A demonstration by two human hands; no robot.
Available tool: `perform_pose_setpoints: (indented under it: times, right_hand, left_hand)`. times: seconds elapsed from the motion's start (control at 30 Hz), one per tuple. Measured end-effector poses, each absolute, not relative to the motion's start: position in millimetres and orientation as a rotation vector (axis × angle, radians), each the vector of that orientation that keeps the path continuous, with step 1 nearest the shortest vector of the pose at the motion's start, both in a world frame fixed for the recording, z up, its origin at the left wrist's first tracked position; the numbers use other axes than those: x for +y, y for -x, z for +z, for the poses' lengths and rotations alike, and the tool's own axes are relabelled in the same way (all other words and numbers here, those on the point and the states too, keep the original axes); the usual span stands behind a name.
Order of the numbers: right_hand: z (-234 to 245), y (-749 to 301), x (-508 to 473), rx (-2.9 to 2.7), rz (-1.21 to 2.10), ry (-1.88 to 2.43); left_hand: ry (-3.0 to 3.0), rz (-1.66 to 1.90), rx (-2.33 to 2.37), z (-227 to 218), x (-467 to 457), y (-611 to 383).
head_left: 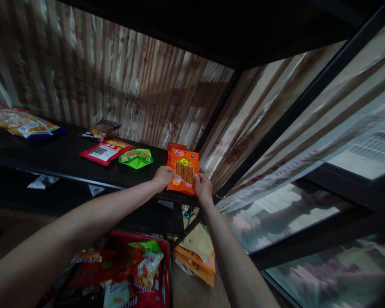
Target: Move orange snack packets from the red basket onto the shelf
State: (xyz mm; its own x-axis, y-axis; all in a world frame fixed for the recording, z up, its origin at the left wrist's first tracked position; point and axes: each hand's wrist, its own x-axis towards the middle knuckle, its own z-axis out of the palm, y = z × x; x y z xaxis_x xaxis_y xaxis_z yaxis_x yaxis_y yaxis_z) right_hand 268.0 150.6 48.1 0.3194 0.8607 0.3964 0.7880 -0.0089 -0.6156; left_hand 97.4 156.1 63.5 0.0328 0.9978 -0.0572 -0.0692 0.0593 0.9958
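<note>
An orange snack packet (184,169) is held upright at the right end of a black shelf (60,149). My left hand (163,177) grips its left edge, and my right hand (203,187) pinches its lower right edge with the thumb on the front. Behind it, part of another orange packet (173,149) shows. Left of my left hand lie a green packet (136,158) and a red packet (105,151) with a white label. A dark brown packet (103,129) rests farther back, near the curtain.
A large snack bag (22,122) lies at the shelf's far left. Below, a red basket (167,261) holds several snack packets. Yellow and orange packaging (197,248) is on the floor beside it. A black shelf post (276,124) and patterned curtain (141,77) border the right and back.
</note>
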Motion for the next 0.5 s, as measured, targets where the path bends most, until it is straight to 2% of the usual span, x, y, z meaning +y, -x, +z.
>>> perform_pose_setpoints:
  times: [0.2, 0.37, 0.5]
  right_hand:
    - [55.5, -257.4, 151.6, -1.554, -0.022, 2.154]
    - [52.2, -252.2, 149.8, -1.557, -0.032, 2.249]
    - [49.0, -252.5, 149.7, -1.551, 0.008, 2.249]
  left_hand:
    - [-1.508, 1.047, 1.532, 57.8, 166.7, -93.3]
    - [-1.735, 0.876, 1.667, 57.7, 163.3, -92.6]
    - [-1.800, 0.889, 1.721, 52.7, 155.3, -95.7]
